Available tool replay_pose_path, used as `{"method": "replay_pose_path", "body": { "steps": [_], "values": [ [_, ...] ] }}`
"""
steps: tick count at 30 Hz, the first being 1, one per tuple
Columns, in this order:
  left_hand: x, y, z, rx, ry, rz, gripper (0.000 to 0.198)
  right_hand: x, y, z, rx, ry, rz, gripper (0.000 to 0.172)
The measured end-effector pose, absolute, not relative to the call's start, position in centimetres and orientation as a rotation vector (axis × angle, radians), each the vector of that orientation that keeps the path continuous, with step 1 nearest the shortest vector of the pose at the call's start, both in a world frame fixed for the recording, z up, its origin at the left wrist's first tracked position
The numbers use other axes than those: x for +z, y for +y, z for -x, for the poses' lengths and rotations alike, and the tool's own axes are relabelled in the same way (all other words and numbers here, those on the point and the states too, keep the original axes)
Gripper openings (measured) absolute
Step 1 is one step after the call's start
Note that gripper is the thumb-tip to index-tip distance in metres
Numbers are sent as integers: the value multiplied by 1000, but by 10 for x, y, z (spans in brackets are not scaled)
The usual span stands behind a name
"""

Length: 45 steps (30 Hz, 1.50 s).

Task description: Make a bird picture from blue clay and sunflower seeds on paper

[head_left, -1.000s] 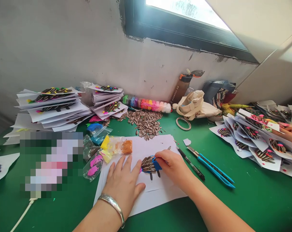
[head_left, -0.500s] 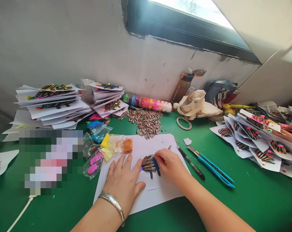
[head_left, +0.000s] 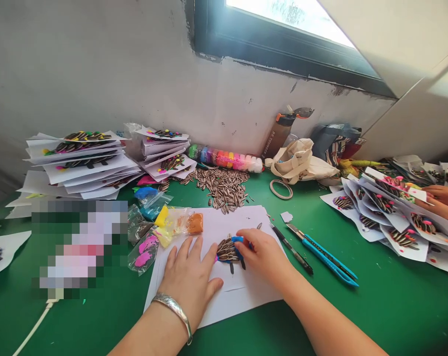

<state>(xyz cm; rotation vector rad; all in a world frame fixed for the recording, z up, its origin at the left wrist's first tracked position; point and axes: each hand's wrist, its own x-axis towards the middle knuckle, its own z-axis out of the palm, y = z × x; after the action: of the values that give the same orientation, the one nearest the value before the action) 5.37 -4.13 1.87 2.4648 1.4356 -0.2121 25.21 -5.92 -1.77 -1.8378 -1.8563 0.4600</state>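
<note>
My left hand (head_left: 188, 277), with a silver bangle at the wrist, lies flat and spread on the white paper (head_left: 224, 309). Its fingertips are beside a shape covered in striped sunflower seeds (head_left: 227, 250), which has dark seed legs below. Bare blue clay (head_left: 237, 239) shows along the right side of that shape. My right hand (head_left: 263, 257) is over this side, thumb and index finger pinched together at the clay. Whatever may be between those fingertips is hidden. A loose seed (head_left: 260, 226) rests on the paper just above the right hand.
Behind the paper lies a heap of sunflower seeds (head_left: 225, 188). Bagged clay (head_left: 144, 249) is at left, a pen (head_left: 292, 249) and blue craft knife (head_left: 325, 257) at right. Stacked seed pictures (head_left: 83, 165) stand back left; more pictures (head_left: 386, 212) and another person's hand (head_left: 444, 198) are right.
My right fingers have shifted a little at the shape's right side, and more blue clay shows at its top. My left hand stays in place on the paper.
</note>
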Motion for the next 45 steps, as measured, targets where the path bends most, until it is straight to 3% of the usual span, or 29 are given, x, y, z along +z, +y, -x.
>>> {"method": "replay_pose_path", "body": {
  "steps": [26,33,38,45],
  "values": [
    [10,-40,-51,-189,1417,-2497,57,-22,-62,-242,228,-1932,1883,19],
    [9,-41,-50,-165,1423,-2496,58,-17,-53,-252,291,-1935,1873,18],
    [9,-40,-50,-150,1424,-2503,58,-10,-38,-252,314,-2056,1714,28],
    [8,-39,-50,-145,1413,-2498,57,-11,-31,-246,360,-2146,1632,24]
  ]
}}
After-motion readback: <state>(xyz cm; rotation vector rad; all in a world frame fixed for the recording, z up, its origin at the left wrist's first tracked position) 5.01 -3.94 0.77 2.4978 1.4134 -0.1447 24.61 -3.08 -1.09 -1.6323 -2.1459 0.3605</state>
